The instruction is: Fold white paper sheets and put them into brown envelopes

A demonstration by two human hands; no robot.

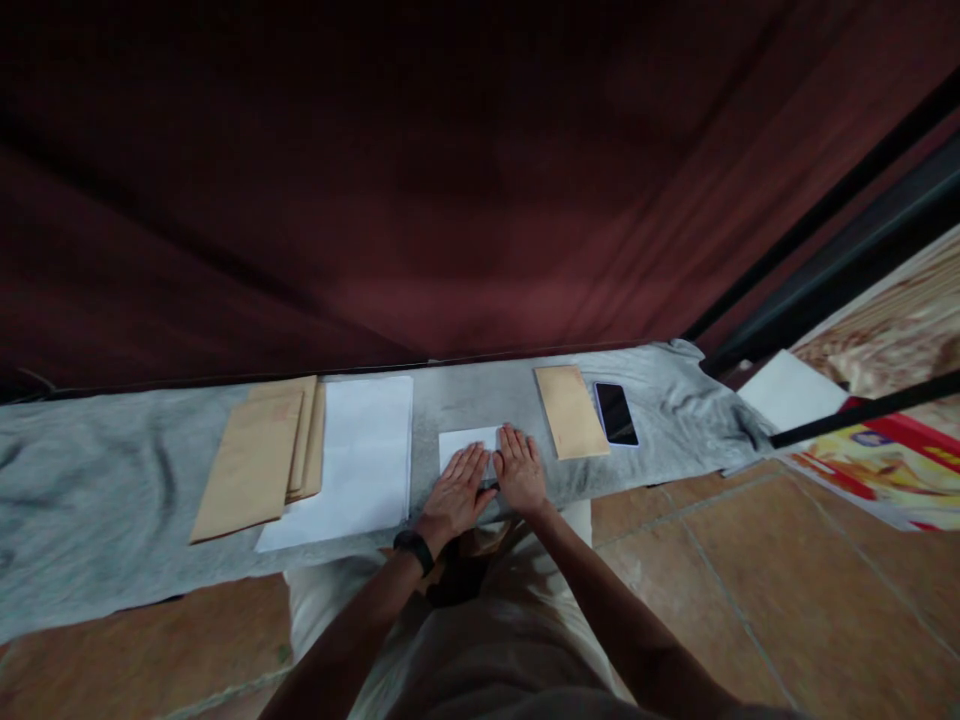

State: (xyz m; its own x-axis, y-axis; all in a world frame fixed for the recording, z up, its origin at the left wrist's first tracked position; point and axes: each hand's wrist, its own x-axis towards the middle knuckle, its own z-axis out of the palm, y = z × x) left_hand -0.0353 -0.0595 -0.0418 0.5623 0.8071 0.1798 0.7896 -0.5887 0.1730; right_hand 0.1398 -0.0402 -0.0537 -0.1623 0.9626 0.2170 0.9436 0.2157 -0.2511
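Left hand (pixel 455 490) and right hand (pixel 519 468) lie flat, fingers spread, pressing a white paper (pixel 469 443) on the grey cloth (pixel 97 480). Envelopes (pixel 259 462) and sheets (pixel 352 460) lie left; envelope (pixel 571 410) and phone (pixel 616 413) right.

Two hands, left hand (pixel 455 490) and right hand (pixel 519 472), flat on one small white sheet (pixel 465 442). Left of grip: one large white sheet (pixel 352 460), brown envelope stack (pixel 262 455), three visible. Right of grip: one brown envelope (pixel 571 411), one phone (pixel 616 413).
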